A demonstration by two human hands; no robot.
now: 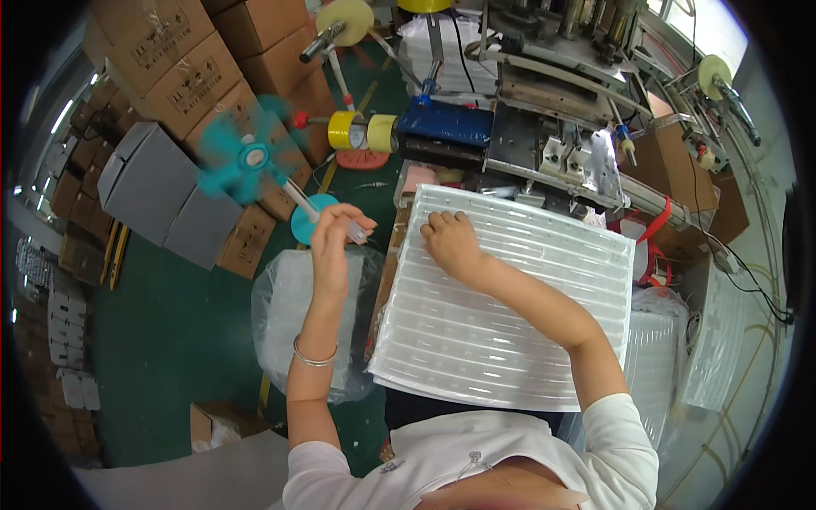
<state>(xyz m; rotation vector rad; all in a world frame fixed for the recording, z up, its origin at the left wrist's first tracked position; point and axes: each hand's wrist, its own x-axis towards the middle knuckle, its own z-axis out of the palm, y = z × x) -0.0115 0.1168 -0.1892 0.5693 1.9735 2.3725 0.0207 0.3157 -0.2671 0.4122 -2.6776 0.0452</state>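
Note:
Across my lap and the work surface lies a wide white ribbed plastic tray point(493, 340) with rows of long, shiny, translucent strips. My right hand point(452, 242) rests on its upper left part, fingers bent down onto the rows; whatever is under the fingertips is hidden. Off the tray's left edge, my left hand point(333, 246) is raised with its fingers closed around a small translucent plastic piece point(355, 231). A metal bangle point(314, 355) circles my left wrist.
Ahead stands a metal machine point(552, 85) with a blue cylinder point(446, 132) and yellow tape rolls point(344, 130). A teal fan point(255, 157) spins at the left, near stacked cardboard boxes point(191, 85) and grey bins point(153, 183). A plastic-wrapped white bundle point(297, 319) lies left of the tray.

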